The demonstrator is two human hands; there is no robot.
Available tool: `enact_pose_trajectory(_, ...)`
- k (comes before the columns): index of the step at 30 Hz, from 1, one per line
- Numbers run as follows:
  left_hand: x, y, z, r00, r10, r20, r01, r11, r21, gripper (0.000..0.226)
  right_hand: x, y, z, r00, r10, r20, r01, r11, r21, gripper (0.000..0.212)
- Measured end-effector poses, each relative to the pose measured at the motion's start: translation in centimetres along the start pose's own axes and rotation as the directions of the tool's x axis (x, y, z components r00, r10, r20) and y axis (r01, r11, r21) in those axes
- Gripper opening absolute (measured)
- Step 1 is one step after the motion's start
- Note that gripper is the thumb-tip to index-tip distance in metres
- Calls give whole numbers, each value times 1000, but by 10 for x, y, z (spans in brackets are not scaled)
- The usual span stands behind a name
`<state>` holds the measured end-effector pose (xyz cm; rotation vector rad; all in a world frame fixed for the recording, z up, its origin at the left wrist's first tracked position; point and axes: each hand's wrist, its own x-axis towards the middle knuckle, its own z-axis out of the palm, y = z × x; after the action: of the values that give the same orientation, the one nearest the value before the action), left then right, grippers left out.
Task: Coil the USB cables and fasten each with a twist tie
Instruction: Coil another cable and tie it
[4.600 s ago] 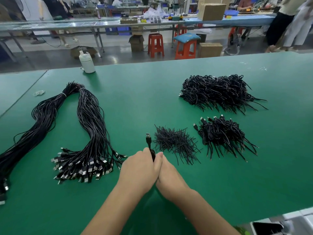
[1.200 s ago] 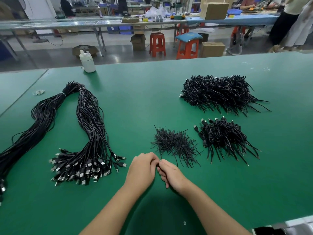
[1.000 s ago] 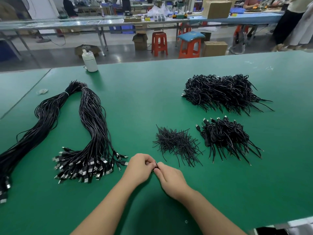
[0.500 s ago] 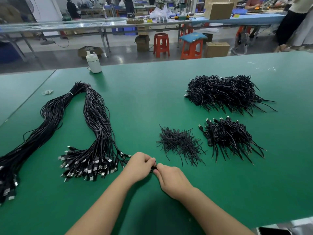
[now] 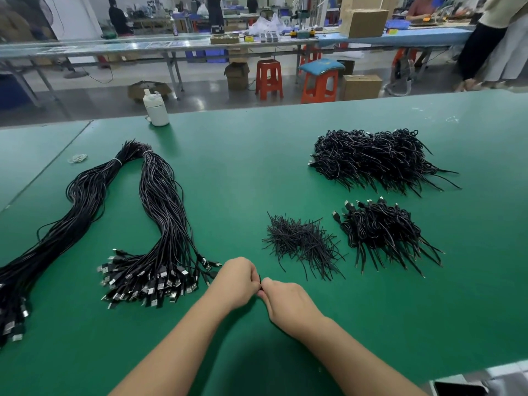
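Here left hand [image 5: 238, 282] and right hand [image 5: 288, 301] meet fingertip to fingertip, fingers curled, pinching a small black item [image 5: 259, 279] above the green table [image 5: 243, 172]

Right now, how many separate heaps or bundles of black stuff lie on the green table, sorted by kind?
Long uncoiled cable bundle: 1
Heaps of coiled, tied cables, far heap and near heap: 2
Pile of twist ties: 1
Total: 4
A bit of black shows between the left hand and right hand, not counted.

Factory assy floor: long workbenches [image 5: 200, 44], stools [image 5: 268, 78], cartons [image 5: 363, 22], bulk cable bundles [image 5: 160, 212].
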<state>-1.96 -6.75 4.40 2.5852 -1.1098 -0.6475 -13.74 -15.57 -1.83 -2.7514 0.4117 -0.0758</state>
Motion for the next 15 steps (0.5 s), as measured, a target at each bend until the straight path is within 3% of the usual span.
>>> enact_pose_trajectory(5,-4,-1,2,998,63,22,-66,980,190,10,1,-7,-14,997,4,71,5,991,-131,28)
enact_pose_trajectory(6,-4,-3,-2,998,61,-3,-60,980,190,7,0,-8,-22,1000,-7,7,8,994,-110,29)
enact_pose_trajectory(8,-2,-12,-15,993,32,-111,-17,991,133,8,-1,-5,-40,944,-43,-327,37,999,-24,30)
enact_pose_trajectory(10,-2,-22,-26,975,-46,-219,35,998,-53,11,-5,0,-54,737,-76,-672,93,996,-10,21)
enact_pose_trajectory(11,-3,-27,-30,970,-101,-220,49,972,-231,12,-7,2,-58,690,-106,-716,126,992,-26,24)
enact_pose_trajectory(13,-9,-28,-33,981,-159,-112,58,790,-610,12,-8,-1,-65,764,-214,-609,230,972,-54,45)
enact_pose_trajectory(15,-16,-23,-32,992,-125,-21,61,614,-787,11,-8,-5,-67,871,-254,-421,299,953,44,55)
